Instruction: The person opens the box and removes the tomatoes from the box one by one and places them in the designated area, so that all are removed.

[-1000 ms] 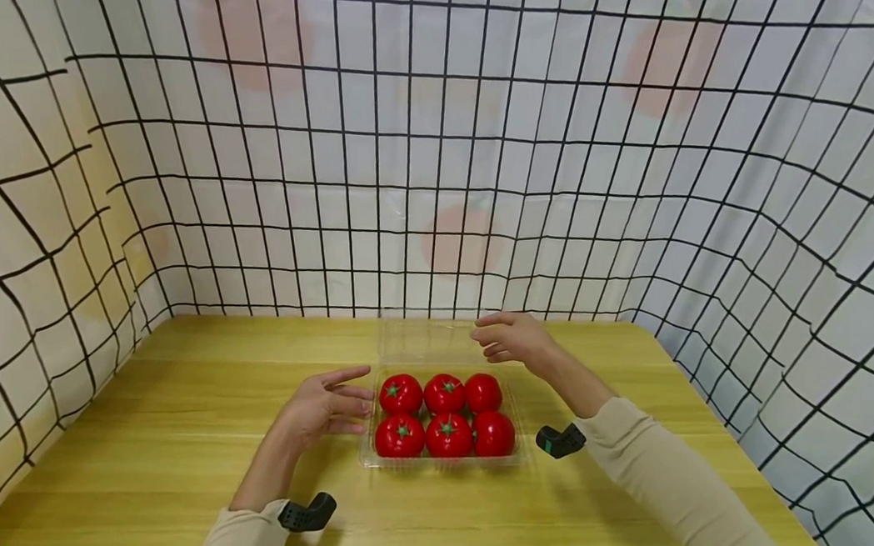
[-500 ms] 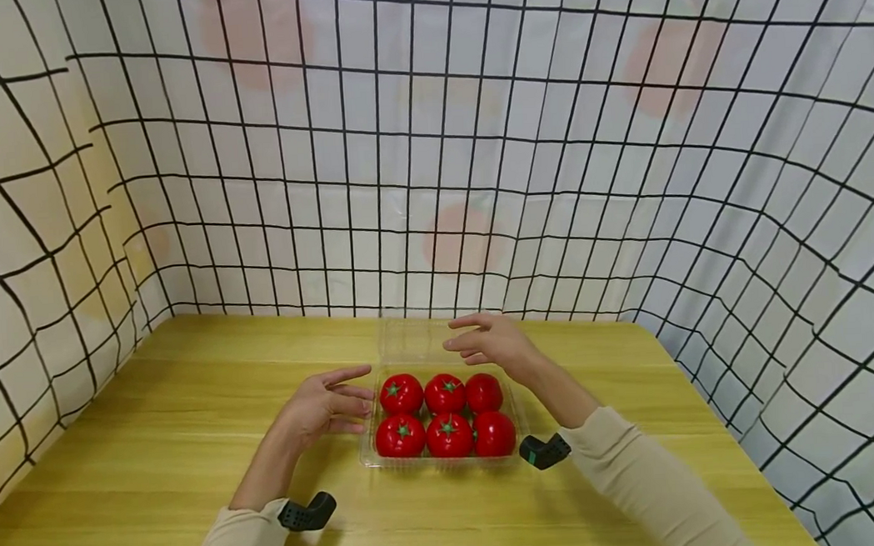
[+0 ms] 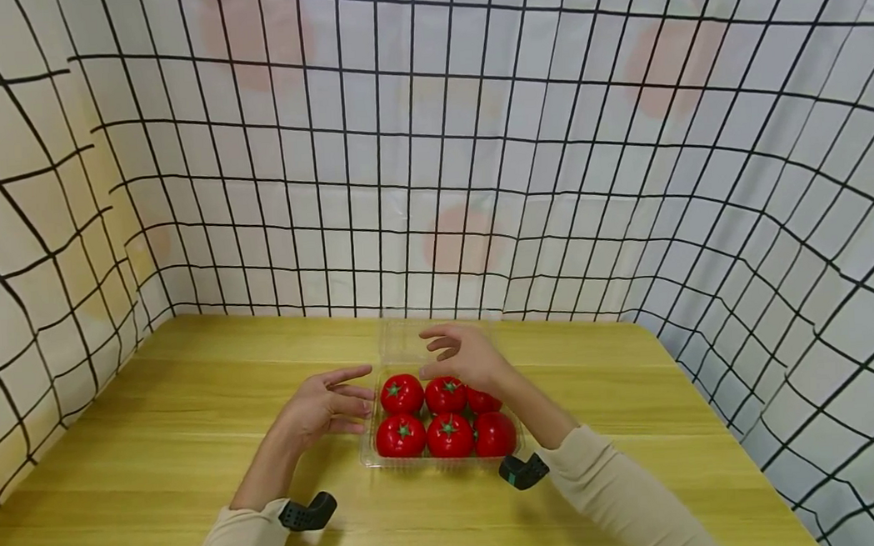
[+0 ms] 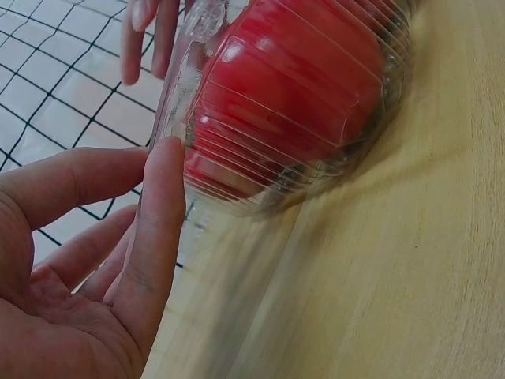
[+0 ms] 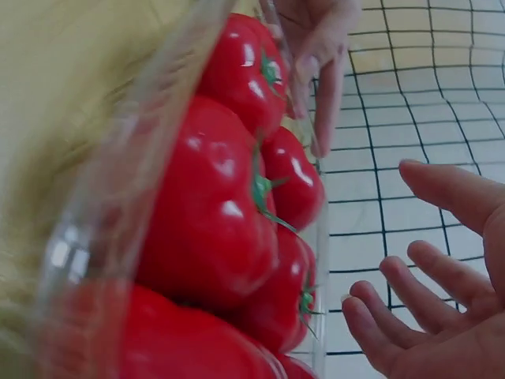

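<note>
Several red tomatoes (image 3: 450, 436) with green stems sit in two rows inside a clear plastic clamshell box (image 3: 368, 458). The box's clear lid (image 3: 402, 335) lies folded back behind it. At the left rim, my left hand (image 3: 323, 409) pinches the edge between thumb and finger, as the left wrist view shows; its other fingers are spread. My right hand (image 3: 467, 360) hovers over the back row and lid hinge with fingers apart and loosely bent, holding nothing. It covers part of the back right tomato (image 3: 482, 401) in the head view.
The box rests on a yellow wood-grain table (image 3: 191, 422). A white sheet with a black grid (image 3: 437, 156) rises behind the table and on both sides. Each wrist carries a black camera mount (image 3: 524, 471).
My right hand has moved left, from the right part of the lid to above the back row of tomatoes. The left hand, box and tomatoes have stayed in place.
</note>
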A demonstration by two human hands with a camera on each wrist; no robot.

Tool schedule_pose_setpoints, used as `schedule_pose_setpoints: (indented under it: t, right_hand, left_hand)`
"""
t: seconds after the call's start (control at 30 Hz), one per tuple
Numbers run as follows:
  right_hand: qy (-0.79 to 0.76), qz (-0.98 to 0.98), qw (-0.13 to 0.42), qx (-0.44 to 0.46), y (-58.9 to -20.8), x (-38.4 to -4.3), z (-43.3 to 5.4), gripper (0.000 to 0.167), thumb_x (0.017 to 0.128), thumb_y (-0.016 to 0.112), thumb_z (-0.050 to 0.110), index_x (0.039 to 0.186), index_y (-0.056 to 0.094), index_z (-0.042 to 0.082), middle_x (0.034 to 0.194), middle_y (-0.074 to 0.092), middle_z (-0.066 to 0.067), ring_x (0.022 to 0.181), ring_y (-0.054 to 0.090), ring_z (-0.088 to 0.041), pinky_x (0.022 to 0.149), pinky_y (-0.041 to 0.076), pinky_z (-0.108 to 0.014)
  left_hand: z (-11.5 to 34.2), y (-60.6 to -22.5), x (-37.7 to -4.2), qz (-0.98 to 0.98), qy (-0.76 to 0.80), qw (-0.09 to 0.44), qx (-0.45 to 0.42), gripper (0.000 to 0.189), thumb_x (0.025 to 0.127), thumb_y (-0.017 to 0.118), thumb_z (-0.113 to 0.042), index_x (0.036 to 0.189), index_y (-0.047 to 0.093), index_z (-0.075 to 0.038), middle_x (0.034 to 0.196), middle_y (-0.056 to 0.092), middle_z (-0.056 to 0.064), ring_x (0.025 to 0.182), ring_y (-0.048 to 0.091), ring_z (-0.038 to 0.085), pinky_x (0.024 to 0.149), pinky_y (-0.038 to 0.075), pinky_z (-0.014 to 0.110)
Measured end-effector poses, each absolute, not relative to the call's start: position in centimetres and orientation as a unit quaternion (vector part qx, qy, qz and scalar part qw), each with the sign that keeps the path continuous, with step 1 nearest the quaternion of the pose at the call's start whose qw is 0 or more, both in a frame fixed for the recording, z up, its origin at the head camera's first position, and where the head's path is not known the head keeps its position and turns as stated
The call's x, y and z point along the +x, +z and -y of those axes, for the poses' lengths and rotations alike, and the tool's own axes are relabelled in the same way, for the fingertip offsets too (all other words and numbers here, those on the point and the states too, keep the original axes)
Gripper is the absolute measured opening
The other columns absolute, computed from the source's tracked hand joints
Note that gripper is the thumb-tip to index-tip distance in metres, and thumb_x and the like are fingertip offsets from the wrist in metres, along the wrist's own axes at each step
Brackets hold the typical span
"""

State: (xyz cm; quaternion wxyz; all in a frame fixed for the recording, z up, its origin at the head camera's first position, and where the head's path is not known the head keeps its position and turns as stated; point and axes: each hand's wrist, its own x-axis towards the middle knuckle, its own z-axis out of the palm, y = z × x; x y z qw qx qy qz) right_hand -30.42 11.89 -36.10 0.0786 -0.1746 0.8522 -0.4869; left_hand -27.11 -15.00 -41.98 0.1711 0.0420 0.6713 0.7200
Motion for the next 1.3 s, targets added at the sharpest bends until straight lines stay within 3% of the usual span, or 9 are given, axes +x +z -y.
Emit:
schedule_pose_setpoints:
  t: [0.53, 0.97, 1.3]
  right_hand:
    - [-0.391, -0.886, 0.081, -0.234, -37.8, -29.9, -9.7, 0.059, 0.081, 0.085, 0.025, 0.135, 0.064, 0.017, 0.135, 0.065, -0.012, 0.122, 0.062, -0.035, 0.103, 0.052, -0.051]
    - [-0.367, -0.895, 0.096, -0.236, -38.2, -29.9, -9.2, 0.055, 0.08, 0.085, 0.023, 0.131, 0.067, 0.016, 0.135, 0.066, -0.002, 0.125, 0.061, -0.032, 0.105, 0.051, -0.052]
    - [-0.349, -0.899, 0.106, -0.241, -38.4, -30.1, -9.0, 0.053, 0.079, 0.084, 0.012, 0.129, 0.068, 0.017, 0.134, 0.066, -0.006, 0.126, 0.06, -0.034, 0.106, 0.05, -0.052]
  left_hand:
    - [15.0, -41.9, -27.1, -0.672, 0.719, 0.172, 0.04, 0.064, 0.093, 0.065, 0.002, 0.153, 0.044, -0.003, 0.119, 0.069, 0.018, 0.088, 0.071, 0.019, 0.074, 0.064, 0.038]
    - [14.9, -41.8, -27.1, -0.671, 0.721, 0.171, 0.036, 0.064, 0.093, 0.064, 0.003, 0.153, 0.042, -0.002, 0.119, 0.068, 0.019, 0.087, 0.071, 0.019, 0.073, 0.064, 0.038]
    - [15.0, -41.9, -27.1, -0.674, 0.718, 0.17, 0.038, 0.066, 0.092, 0.065, 0.003, 0.153, 0.042, -0.002, 0.116, 0.07, 0.016, 0.087, 0.072, 0.019, 0.073, 0.064, 0.038]
